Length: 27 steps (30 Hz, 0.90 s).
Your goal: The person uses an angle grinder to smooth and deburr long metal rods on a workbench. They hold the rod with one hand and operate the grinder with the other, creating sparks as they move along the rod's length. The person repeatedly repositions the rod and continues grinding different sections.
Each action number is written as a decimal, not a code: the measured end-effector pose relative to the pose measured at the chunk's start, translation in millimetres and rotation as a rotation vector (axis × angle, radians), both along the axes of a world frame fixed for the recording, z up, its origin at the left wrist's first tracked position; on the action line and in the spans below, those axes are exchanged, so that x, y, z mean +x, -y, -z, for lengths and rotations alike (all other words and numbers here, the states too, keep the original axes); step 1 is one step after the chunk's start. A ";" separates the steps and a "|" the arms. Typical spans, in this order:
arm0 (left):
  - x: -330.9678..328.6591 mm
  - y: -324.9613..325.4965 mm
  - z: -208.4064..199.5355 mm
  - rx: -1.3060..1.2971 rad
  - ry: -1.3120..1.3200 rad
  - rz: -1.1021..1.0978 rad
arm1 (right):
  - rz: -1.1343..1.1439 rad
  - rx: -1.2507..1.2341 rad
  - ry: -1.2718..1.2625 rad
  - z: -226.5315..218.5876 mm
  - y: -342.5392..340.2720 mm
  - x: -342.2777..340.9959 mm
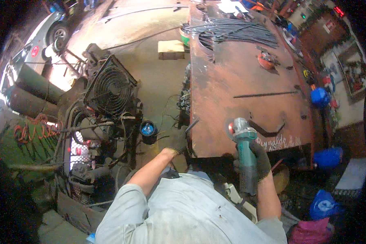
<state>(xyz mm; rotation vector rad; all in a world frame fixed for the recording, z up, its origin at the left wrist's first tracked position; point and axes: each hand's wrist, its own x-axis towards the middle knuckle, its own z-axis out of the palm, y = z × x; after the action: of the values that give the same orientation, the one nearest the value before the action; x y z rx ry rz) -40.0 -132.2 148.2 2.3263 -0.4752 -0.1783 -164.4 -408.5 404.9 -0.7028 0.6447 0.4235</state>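
Both our gloved hands were closed: the right hand (262,161) around an angle grinder (245,154), its long axis running away from us; the left hand (176,140) on a dark metal bar (192,124) by the left edge of the rust-coloured table (219,91). The bar slanted away and rightward, left of the grinding disc (231,128), apart from it.

The rust-brown metal table (227,77) carries dark rods (248,33), a red rounded object (266,62), a straight bar (265,94) and a bent strip (267,133).
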 end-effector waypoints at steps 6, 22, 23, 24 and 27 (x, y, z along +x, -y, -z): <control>-0.7 9.4 -1.5 0.178 -0.011 0.101 | -0.054 -0.067 -0.006 -8.2 -20.7 0.8; -6.8 15.7 -42.5 0.091 -0.135 0.140 | -0.236 -0.065 0.152 5.6 -3.7 17.6; -7.7 15.9 -41.9 0.103 -0.133 0.141 | -0.260 -0.095 0.166 10.1 -0.9 17.4; -8.1 16.3 -40.6 0.116 -0.131 0.143 | -0.256 -0.091 0.169 11.8 1.7 15.4; -13.3 18.4 -42.0 0.118 -0.163 0.159 | -0.240 -0.081 0.157 6.1 2.9 8.7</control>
<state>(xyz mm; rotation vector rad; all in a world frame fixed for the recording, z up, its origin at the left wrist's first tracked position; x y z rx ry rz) -53.2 -150.5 190.2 2.3637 -0.5808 -0.4806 -155.7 -411.4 398.8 -0.8862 0.4326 0.5596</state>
